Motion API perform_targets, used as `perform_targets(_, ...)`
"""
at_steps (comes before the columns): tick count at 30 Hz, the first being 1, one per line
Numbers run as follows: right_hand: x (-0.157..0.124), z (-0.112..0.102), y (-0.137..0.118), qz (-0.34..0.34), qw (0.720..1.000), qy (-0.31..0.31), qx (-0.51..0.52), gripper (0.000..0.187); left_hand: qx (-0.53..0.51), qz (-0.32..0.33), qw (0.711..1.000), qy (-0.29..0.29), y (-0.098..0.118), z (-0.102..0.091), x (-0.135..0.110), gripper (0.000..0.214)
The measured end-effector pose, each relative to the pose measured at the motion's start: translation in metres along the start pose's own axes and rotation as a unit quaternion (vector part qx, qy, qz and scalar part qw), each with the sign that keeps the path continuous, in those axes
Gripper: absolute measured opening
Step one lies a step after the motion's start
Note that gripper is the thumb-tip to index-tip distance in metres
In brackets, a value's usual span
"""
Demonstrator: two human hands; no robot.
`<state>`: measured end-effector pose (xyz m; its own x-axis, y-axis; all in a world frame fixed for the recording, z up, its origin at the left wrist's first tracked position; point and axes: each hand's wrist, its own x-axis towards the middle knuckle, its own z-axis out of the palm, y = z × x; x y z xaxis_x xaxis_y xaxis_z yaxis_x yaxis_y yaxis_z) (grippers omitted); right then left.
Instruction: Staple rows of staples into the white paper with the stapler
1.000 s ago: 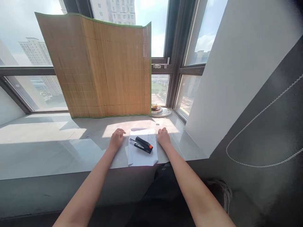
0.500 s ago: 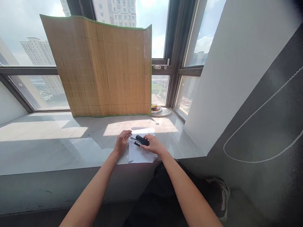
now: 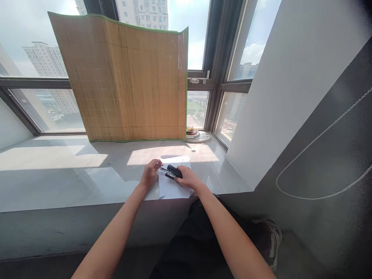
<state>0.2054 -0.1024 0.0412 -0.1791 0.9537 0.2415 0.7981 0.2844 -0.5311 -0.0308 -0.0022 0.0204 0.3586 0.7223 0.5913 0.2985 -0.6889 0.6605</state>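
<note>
A black stapler [image 3: 172, 171] lies on a white sheet of paper [image 3: 169, 187] near the front edge of a pale stone window ledge [image 3: 72, 178]. My right hand [image 3: 188, 178] is wrapped over the stapler's rear end. My left hand [image 3: 150, 173] rests on the ledge with its curled fingertips at the paper's left edge, close to the stapler's front tip.
A bamboo mat [image 3: 128, 79] stands propped against the window at the back. A small round dish [image 3: 195, 135] sits in the back right corner of the ledge. A white wall [image 3: 290, 85] bounds the right side. A beaded cord [image 3: 322, 155] hangs on the dark wall at right.
My right hand came in from the paper's right edge and closed over the stapler. My left hand shifted right to the paper's left edge.
</note>
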Motion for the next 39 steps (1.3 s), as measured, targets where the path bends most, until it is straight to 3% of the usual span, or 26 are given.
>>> perform_targets(6,0.0006,0.0009,0.0020,0.003,1.000,0.001,0.005,0.018,0.039,0.017,0.999,0.016,0.0049,-0.0023,-0.0014,0.018)
perform_targets(10,0.0016,0.0031,0.0050,0.003,1.000,0.003,0.005,0.019,0.012,0.031,0.999,0.014,0.0012,-0.0006,-0.0021,0.017)
perform_targets(18,0.0006,0.0029,0.0062,0.006,1.000,0.002,0.005,0.020,0.041,0.042,0.995,-0.077,-0.0036,0.0030,-0.0004,0.004)
perform_targets(26,0.0003,0.0009,0.0036,0.010,1.000,0.000,0.005,0.017,0.116,0.036,0.986,-0.112,-0.0035,0.0053,0.0030,0.020)
perform_targets(39,-0.0012,-0.0023,0.0017,0.009,1.000,-0.003,0.004,0.016,0.119,0.028,0.984,-0.130,-0.0046,0.0072,0.0033,0.016)
